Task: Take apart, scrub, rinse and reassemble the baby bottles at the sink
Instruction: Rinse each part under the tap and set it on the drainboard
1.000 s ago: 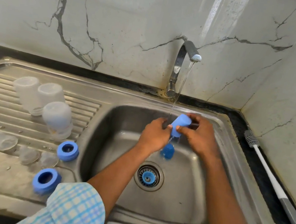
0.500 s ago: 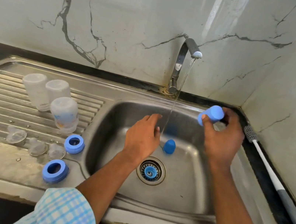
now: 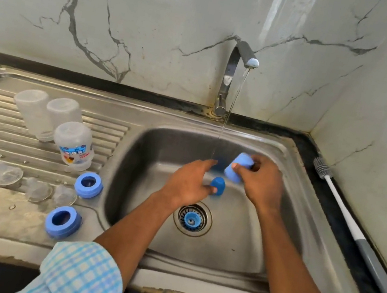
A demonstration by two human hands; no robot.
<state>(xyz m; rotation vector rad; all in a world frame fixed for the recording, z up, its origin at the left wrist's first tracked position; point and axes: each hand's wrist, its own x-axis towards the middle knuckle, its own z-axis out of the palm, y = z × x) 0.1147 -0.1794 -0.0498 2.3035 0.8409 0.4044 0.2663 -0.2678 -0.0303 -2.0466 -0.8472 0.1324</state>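
Observation:
My right hand (image 3: 261, 183) grips a light blue bottle cap (image 3: 237, 167) over the basin, just right of the running water. My left hand (image 3: 188, 182) reaches into the sink (image 3: 286, 211) with its fingers extended, its thumb beside a darker blue cap (image 3: 218, 186) that stands on the basin floor; motion blur hides whether they touch. Three clear bottles (image 3: 73, 145) stand upside down on the drainboard. In front of them lie two blue screw rings (image 3: 88, 185) and three clear teats (image 3: 38, 189).
The tap (image 3: 234, 76) runs a thin stream into the basin. A blue strainer sits in the drain (image 3: 192, 218). A long white-handled bottle brush (image 3: 352, 227) lies on the dark counter along the right wall.
My right hand carried the light blue cap out to the basin's right rim, then back down beside the stream. My left hand let go of it and dropped toward the darker cap.

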